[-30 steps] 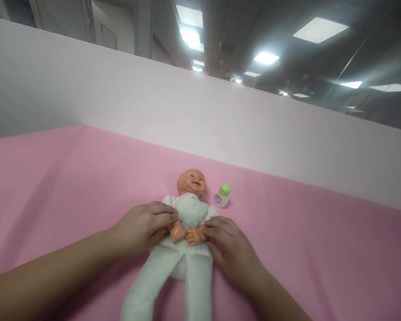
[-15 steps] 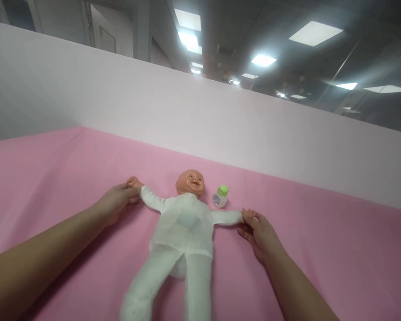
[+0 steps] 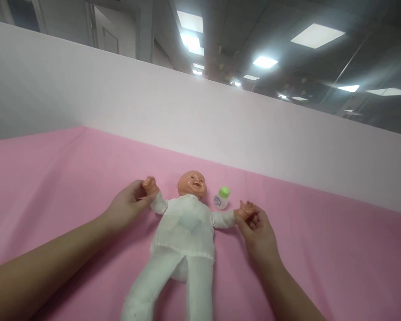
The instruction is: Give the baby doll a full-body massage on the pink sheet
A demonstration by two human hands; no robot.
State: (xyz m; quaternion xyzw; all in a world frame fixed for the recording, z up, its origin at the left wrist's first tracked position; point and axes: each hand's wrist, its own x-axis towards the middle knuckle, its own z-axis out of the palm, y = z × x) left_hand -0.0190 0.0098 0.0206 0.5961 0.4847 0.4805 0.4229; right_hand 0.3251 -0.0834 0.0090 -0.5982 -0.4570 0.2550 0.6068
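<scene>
On head cam I've pink sheet across lower frame; doll face-up on it, lower ctr. L hand, left of ctr, fingers closed on one doll wrist; R hand, right of ctr, pinching the other. Risk, imo: hard/uneven pull could strain doll or slip either grip; swinging its right-of-frame arm upward could knock green-capped btl, just beside its head

Room to pass over the pink cloth, wide outside the right hand, wide past the left hand, green-capped bottle crowding the doll by its head, white wall barring the far side
</scene>
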